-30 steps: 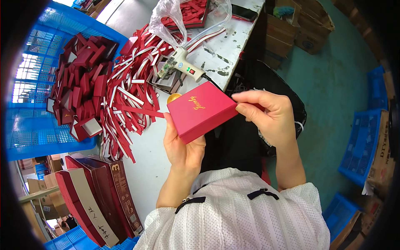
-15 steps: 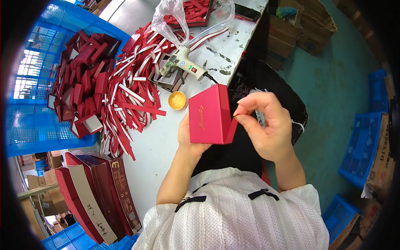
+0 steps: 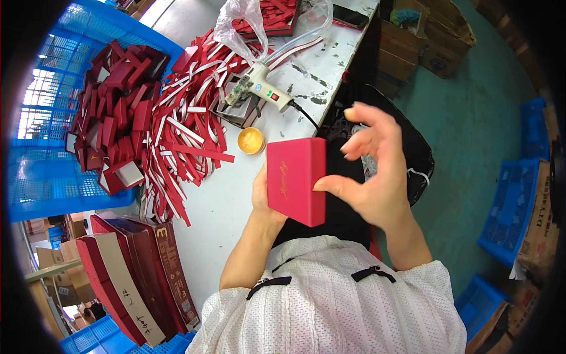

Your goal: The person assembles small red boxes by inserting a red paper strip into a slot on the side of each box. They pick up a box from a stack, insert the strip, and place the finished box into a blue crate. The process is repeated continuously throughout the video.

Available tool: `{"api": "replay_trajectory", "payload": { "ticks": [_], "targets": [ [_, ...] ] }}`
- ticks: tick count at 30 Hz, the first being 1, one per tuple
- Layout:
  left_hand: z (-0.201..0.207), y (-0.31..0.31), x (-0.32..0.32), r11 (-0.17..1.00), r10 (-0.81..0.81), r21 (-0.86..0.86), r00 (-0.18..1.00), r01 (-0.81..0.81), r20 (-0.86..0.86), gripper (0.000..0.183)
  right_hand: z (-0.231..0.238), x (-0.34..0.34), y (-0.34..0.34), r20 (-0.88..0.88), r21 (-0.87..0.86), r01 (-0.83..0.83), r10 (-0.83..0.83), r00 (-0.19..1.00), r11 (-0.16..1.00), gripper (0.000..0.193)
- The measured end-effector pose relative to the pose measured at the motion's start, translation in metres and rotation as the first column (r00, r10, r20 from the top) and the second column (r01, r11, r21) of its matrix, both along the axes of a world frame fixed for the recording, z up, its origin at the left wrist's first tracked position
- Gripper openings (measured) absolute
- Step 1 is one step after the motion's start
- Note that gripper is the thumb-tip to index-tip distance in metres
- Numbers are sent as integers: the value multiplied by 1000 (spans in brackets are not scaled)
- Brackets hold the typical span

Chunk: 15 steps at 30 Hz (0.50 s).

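A red box lid (image 3: pixel 296 177) with small gold lettering stands on edge in front of my chest. My left hand (image 3: pixel 261 197) grips it from behind at its left side. The thumb of my right hand (image 3: pixel 371 168) touches the lid's right edge, while the other fingers are spread apart above it. On the white table (image 3: pixel 221 203) just beyond the lid sit a small round yellow tin (image 3: pixel 252 140) and a white glue gun (image 3: pixel 259 89) on a metal stand.
A heap of red and white card strips (image 3: pixel 183 127) and red box parts (image 3: pixel 115 112) fills the table's left. Blue crates (image 3: pixel 41 177) stand left, long red boxes (image 3: pixel 132 277) lower left. Cardboard boxes (image 3: pixel 427 41) and blue crates (image 3: pixel 513 206) sit on the green floor at right.
The lid has turned from lying flat and tilted to standing on edge. My right hand has loosened from a full grip on its corner to a thumb touch with fingers spread.
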<state>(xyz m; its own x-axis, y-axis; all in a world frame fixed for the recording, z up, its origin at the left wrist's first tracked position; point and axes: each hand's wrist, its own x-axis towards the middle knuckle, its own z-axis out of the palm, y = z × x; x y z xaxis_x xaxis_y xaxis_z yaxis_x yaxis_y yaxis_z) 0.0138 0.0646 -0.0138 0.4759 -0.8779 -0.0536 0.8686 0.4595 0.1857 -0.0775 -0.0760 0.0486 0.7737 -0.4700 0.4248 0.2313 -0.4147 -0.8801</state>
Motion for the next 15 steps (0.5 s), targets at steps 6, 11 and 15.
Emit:
{"api": "replay_trajectory", "payload": {
  "ticks": [6, 11, 15],
  "targets": [
    [-4, 9, -7, 996, 84, 47, 987, -78, -139, 41, -29, 6, 7, 192, 705, -240, 147, 970, 667, 31],
    [-3, 29, -2, 892, 286, 292, 931, -345, 226, 41, -24, 2, 57, 161, 837, -383, 495, 854, 390, 11],
    [-27, 62, -9, 411, 291, 372, 506, -833, 812, 55, -52, 21, 76, -86, 722, -297, 508, 857, 624, 24]
  ]
}}
